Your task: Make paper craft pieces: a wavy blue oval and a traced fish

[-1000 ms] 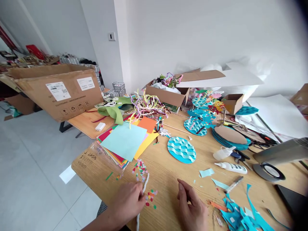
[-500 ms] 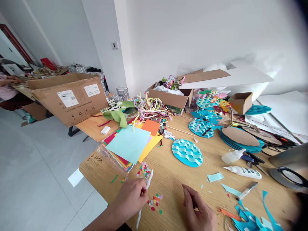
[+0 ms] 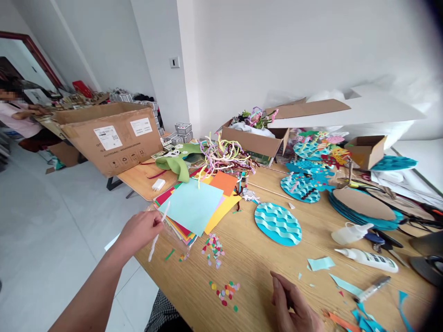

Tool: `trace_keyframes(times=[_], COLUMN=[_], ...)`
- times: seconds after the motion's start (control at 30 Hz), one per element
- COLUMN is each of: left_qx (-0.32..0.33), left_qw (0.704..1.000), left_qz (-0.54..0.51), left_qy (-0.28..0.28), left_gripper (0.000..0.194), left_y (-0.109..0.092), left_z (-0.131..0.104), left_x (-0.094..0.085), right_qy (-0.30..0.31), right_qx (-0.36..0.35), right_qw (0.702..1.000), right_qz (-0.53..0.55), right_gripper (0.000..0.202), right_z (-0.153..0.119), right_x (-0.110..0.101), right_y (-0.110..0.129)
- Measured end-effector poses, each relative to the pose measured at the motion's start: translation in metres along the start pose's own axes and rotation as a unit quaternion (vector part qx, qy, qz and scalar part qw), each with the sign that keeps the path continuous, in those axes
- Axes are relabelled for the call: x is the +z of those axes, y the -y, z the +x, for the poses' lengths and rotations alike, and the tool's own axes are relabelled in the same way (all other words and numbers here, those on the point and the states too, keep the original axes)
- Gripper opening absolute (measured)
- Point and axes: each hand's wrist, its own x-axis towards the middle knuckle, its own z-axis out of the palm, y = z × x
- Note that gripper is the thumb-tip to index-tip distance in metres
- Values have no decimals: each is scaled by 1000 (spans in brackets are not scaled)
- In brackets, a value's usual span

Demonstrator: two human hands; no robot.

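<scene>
A white pipe cleaner (image 3: 152, 249) is pinched in my left hand (image 3: 143, 228), sticking out above and below the fist. This hand is raised over the table's left edge, beside the stack of coloured paper (image 3: 194, 203). My right hand (image 3: 294, 304) rests low on the wooden table with fingers curled and pressed together; nothing shows in it. Between the hands lie two loose piles of small coloured paper dots, a farther pile (image 3: 213, 251) and a nearer pile (image 3: 226, 293). Farther back lies a blue oval card (image 3: 278, 224) with pale wavy strips.
A bundle of pipe cleaners (image 3: 224, 157) lies behind the paper. To the right are a glue bottle (image 3: 372, 260), a squeeze bottle (image 3: 349, 234), a marker (image 3: 374, 289), paper scraps and a stack of ovals (image 3: 363, 205). A large carton (image 3: 110, 138) stands left; a person (image 3: 20, 115) is beyond it.
My left hand has moved left and away from me with the pipe cleaner, off the dot piles. My right hand stays in place on the table. The view has shifted slightly.
</scene>
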Motion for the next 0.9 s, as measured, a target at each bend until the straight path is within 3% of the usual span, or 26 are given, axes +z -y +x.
trace_keyframes(times=[0.13,0.3,0.47,0.67,0.9], left_qx=[-3,113,167,271,370], left_qw=[999,983,970,943,904], left_qz=[23,-2,16,72,177], left_qy=[41,143,178,177,125], left_gripper=[19,16,20,27,26], left_y=[14,20,26,17,12], left_z=[1,-3,-7,-11,-23], left_x=[8,21,29,29,31], right_qy=[12,-11,-16,6,7], right_qx=[7,39,47,16,18], right_qw=[1000,999,999,1000,1000], right_qz=[3,-1,-15,-13,-22], right_gripper=[38,45,47,43,40], right_z=[2,0,1,7,5], right_x=[-1,2,2,-2,-1], right_y=[-4,2,1,0,1])
